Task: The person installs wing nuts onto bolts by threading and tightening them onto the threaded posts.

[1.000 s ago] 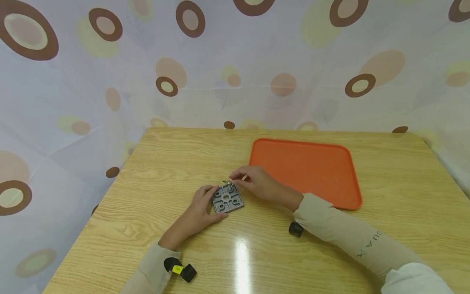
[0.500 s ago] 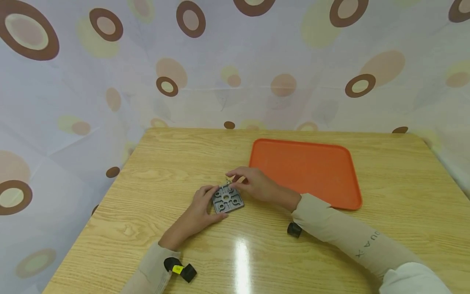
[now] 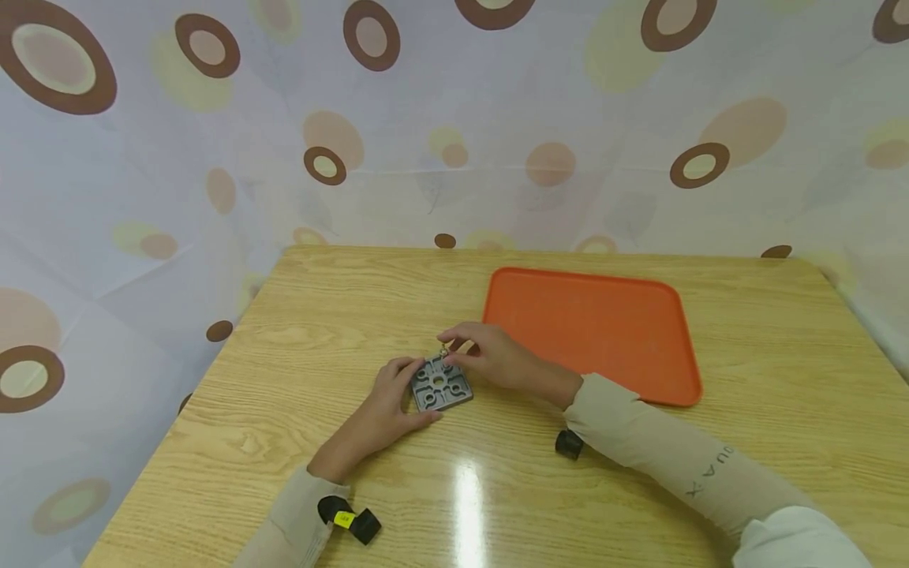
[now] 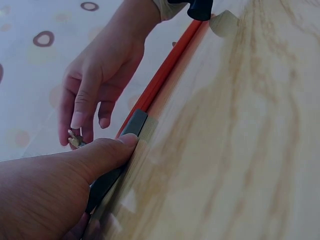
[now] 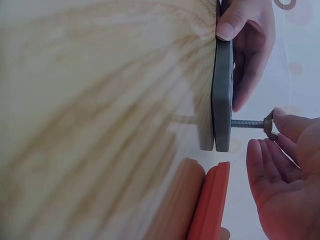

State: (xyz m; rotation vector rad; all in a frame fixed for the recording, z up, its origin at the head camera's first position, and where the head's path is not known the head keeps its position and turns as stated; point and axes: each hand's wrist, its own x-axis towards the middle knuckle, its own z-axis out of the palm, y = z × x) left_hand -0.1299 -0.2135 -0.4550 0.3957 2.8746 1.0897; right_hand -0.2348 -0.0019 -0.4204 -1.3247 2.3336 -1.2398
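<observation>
Widely spread, the left hand [image 3: 389, 402] grips one plate [image 3: 446, 391]; at its far corner the right hand [image 3: 499, 356] pinches one upright wing bolt [image 5: 252, 123].

room right of plate [image 3: 447, 386], left hand [image 3: 390, 402] blocking left, right hand [image 3: 497, 355] and screw [image 5: 247, 123] over far corner

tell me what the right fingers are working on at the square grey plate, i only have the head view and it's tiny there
Observer: The right wrist view shows it from the side: a threaded bolt stands upright from the face of the square grey plate.
Operator: which part of it is the right hand touching
Observer: In that same view, a fingertip of the right hand touches the wing-shaped piece at the bolt's outer end; bare thread shows between that piece and the plate.
</observation>
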